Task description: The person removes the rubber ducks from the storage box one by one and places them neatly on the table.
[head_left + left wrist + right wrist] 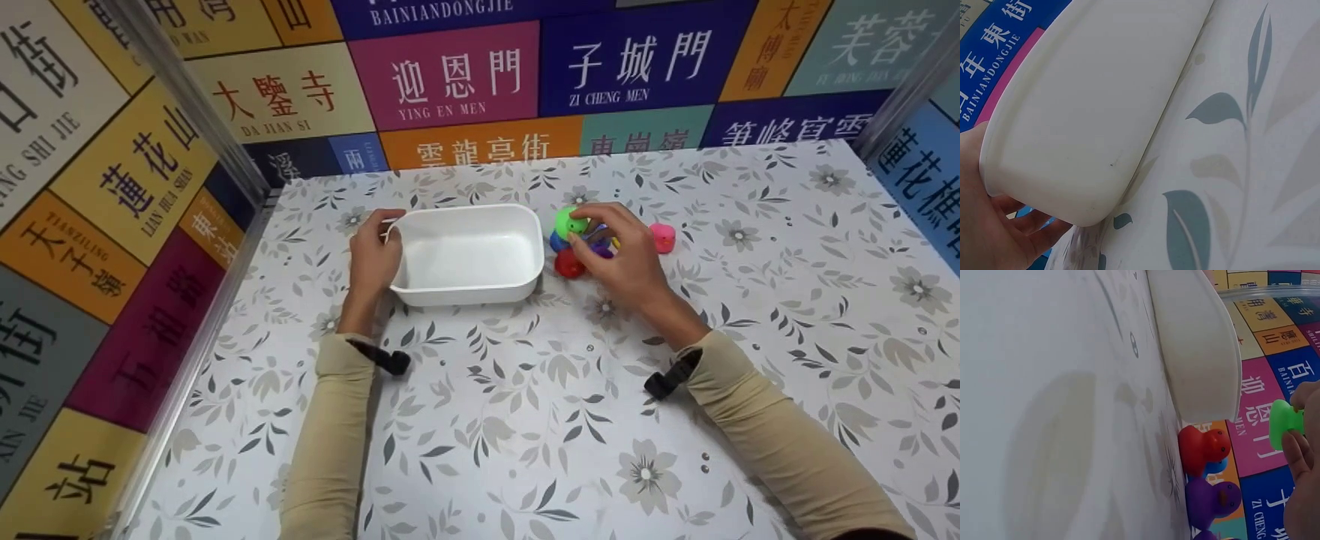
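A white rectangular plastic box point(469, 296) stands open-topped on the table. My left hand point(375, 255) grips its left end, thumb at the rim and fingers outside; the left wrist view shows this hand point(999, 225) at the box's end wall. To the right of the box, my right hand point(626, 259) pinches a green rubber duck point(568, 223) between thumb and fingers. In the right wrist view the green duck point(1279, 424) is off the table, above a red duck point(1199, 450) and a purple duck point(1207, 503). A blue duck point(1217, 466) is partly hidden behind them.
A pink duck point(663, 238) sits to the right of my right hand. Something yellow beside the purple duck is mostly covered by my fingers. Panels with printed signs point(442, 75) stand behind and left of the flower-patterned table point(510, 420).
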Demonstrator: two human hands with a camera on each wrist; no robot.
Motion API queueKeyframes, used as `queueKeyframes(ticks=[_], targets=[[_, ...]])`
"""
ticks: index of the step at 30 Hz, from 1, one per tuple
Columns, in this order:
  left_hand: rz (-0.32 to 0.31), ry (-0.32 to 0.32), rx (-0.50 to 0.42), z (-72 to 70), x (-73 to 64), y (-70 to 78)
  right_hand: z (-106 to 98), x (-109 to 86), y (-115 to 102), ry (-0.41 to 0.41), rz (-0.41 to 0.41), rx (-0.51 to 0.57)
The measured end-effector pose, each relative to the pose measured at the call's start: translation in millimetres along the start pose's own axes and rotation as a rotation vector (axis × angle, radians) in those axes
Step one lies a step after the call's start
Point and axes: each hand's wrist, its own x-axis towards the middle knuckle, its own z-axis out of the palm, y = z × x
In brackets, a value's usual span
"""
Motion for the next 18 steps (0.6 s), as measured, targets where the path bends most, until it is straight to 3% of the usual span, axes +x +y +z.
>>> queueKeyframes(ticks=[18], targets=[[-0.009,0.003,0.008,0.5,0.5,0.5,-50.2,-10.3,25.0,0.050,0.099,-0.052]])
